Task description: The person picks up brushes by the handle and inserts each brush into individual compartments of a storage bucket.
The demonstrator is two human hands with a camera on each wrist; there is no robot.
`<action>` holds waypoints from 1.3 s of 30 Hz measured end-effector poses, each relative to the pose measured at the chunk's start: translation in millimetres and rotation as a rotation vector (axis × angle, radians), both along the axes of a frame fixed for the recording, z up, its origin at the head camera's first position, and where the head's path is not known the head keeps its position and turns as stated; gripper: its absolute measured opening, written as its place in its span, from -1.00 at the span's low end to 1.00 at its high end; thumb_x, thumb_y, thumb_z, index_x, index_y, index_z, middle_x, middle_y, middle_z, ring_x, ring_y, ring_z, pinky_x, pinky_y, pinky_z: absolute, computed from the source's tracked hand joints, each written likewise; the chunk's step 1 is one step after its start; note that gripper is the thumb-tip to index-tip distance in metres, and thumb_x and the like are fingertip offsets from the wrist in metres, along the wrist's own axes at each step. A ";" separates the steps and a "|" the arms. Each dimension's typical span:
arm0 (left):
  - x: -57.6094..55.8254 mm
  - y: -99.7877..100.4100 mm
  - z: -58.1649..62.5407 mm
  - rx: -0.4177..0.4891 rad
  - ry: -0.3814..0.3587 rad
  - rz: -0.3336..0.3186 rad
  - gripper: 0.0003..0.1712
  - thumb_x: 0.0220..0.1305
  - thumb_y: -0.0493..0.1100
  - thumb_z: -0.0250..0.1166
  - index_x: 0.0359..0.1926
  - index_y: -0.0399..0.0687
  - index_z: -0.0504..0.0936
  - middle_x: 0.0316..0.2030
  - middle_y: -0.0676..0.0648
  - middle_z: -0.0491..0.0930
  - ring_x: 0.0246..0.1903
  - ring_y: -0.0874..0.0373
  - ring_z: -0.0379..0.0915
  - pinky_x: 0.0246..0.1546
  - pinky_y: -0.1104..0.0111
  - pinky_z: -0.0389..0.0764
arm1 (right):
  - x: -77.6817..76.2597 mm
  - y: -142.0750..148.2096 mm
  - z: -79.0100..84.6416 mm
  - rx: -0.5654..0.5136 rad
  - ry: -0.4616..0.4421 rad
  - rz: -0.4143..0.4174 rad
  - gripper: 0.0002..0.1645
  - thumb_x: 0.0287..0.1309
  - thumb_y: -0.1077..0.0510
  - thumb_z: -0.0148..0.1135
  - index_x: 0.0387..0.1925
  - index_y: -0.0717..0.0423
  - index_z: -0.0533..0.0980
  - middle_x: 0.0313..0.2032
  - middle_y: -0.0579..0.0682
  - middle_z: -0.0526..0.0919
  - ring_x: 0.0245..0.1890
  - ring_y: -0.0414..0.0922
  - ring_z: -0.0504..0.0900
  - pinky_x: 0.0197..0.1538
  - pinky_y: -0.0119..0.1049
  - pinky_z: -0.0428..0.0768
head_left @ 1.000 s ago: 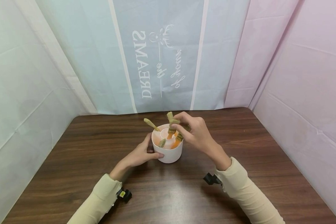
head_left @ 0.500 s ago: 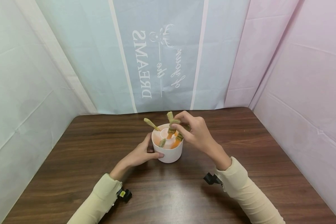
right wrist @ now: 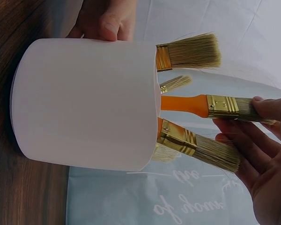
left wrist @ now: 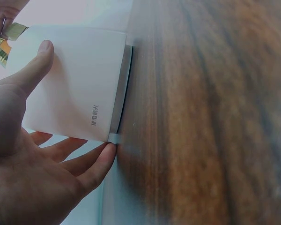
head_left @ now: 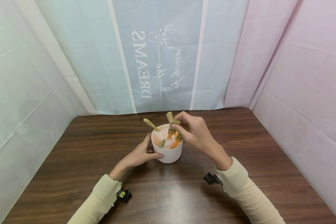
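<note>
A white round desk organizer (head_left: 170,156) with inner compartments stands on the table, several paintbrushes in it, bristles up. My left hand (head_left: 140,154) holds its left side, thumb on the front wall and fingers around the far side. With thumb and fingers, my right hand (head_left: 197,132) pinches the bristles of a flat paintbrush (right wrist: 192,104); its orange handle goes down behind the rim. Close below those fingers in the right wrist view leans another flat paintbrush (right wrist: 178,140). A paintbrush (head_left: 150,123) tilts out over the back left rim, and a small one (head_left: 162,143) leans at the front.
The dark wood table (head_left: 168,193) reaches to a pale blue printed curtain (head_left: 162,62) at the back. White cloth walls stand left (head_left: 30,93) and right (head_left: 305,93). Black wrist cameras (head_left: 124,195) sit under both sleeves.
</note>
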State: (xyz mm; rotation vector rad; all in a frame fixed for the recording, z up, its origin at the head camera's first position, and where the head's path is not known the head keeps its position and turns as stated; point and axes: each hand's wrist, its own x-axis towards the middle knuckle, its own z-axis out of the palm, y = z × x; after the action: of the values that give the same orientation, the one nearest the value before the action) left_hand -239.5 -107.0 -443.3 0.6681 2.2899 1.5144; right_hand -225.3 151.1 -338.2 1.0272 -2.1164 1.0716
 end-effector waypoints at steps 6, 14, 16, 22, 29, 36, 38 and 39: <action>-0.4 -0.3 -0.7 -0.002 0.002 0.001 0.18 0.25 -0.04 0.53 0.61 0.16 -0.12 0.45 -0.12 0.33 0.36 -0.06 0.43 0.28 0.05 0.60 | 0.2 -0.2 0.1 -0.002 -0.019 0.002 -0.84 0.22 0.26 0.46 -0.24 0.10 0.60 -0.40 -0.13 0.73 -0.42 -0.28 0.65 -0.30 -0.34 0.68; -0.2 -0.7 -0.2 0.002 0.001 -0.005 0.17 0.25 -0.03 0.52 0.61 0.18 -0.12 0.44 -0.11 0.34 0.35 -0.06 0.44 0.26 0.07 0.62 | -1.2 -1.2 -0.3 0.020 -0.037 0.034 -0.86 0.24 0.27 0.44 -0.23 0.10 0.60 -0.37 -0.13 0.73 -0.38 -0.29 0.68 -0.24 -0.36 0.73; -0.6 -0.8 -0.3 0.004 0.000 -0.007 0.17 0.25 -0.04 0.52 0.61 0.18 -0.11 0.44 -0.12 0.34 0.35 -0.06 0.45 0.25 0.07 0.62 | -1.6 -0.8 -0.7 0.021 -0.036 0.032 -0.86 0.24 0.27 0.44 -0.22 0.10 0.61 -0.36 -0.12 0.74 -0.37 -0.28 0.70 -0.22 -0.36 0.75; -0.9 -0.8 -0.1 0.010 -0.005 -0.010 0.16 0.25 -0.05 0.52 0.61 0.17 -0.11 0.43 -0.12 0.35 0.35 -0.05 0.44 0.26 0.07 0.62 | -2.2 -0.4 -0.8 0.021 -0.039 0.033 -0.86 0.24 0.27 0.44 -0.21 0.10 0.61 -0.36 -0.12 0.74 -0.37 -0.29 0.70 -0.22 -0.37 0.75; -0.3 -0.7 -0.1 0.005 -0.006 -0.004 0.18 0.25 -0.03 0.53 0.61 0.16 -0.11 0.43 -0.12 0.36 0.35 -0.05 0.45 0.24 0.10 0.63 | -2.6 -0.9 -1.3 0.025 -0.047 0.038 -0.87 0.26 0.27 0.43 -0.20 0.11 0.61 -0.35 -0.11 0.74 -0.38 -0.28 0.70 -0.24 -0.34 0.75; 0.5 -0.5 1.3 0.011 -0.003 -0.012 0.18 0.25 -0.05 0.53 0.62 0.17 -0.12 0.43 -0.12 0.35 0.34 -0.05 0.46 0.22 0.11 0.64 | -2.0 -0.9 -1.0 0.034 -0.061 0.036 -0.87 0.27 0.26 0.41 -0.19 0.12 0.61 -0.35 -0.10 0.74 -0.38 -0.27 0.70 -0.24 -0.34 0.75; 0.4 -0.6 1.2 0.011 -0.001 -0.013 0.18 0.25 -0.05 0.53 0.62 0.17 -0.12 0.43 -0.12 0.36 0.33 -0.04 0.46 0.22 0.11 0.64 | -2.1 -0.9 -1.1 0.037 -0.063 0.032 -0.87 0.28 0.26 0.41 -0.19 0.12 0.60 -0.35 -0.10 0.74 -0.38 -0.28 0.70 -0.25 -0.35 0.74; 0.2 -0.6 1.0 0.011 0.000 -0.014 0.18 0.25 -0.05 0.53 0.62 0.17 -0.12 0.43 -0.12 0.36 0.34 -0.05 0.46 0.22 0.11 0.64 | -2.3 -0.9 -1.5 0.038 -0.065 0.031 -0.87 0.28 0.25 0.41 -0.19 0.12 0.60 -0.35 -0.10 0.74 -0.38 -0.28 0.69 -0.26 -0.36 0.74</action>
State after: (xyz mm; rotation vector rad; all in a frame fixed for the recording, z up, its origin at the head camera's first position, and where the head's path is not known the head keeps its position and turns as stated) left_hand -239.3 -107.6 -442.3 0.6861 2.2738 1.5219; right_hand -227.6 150.3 -339.7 1.0599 -2.1867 1.0968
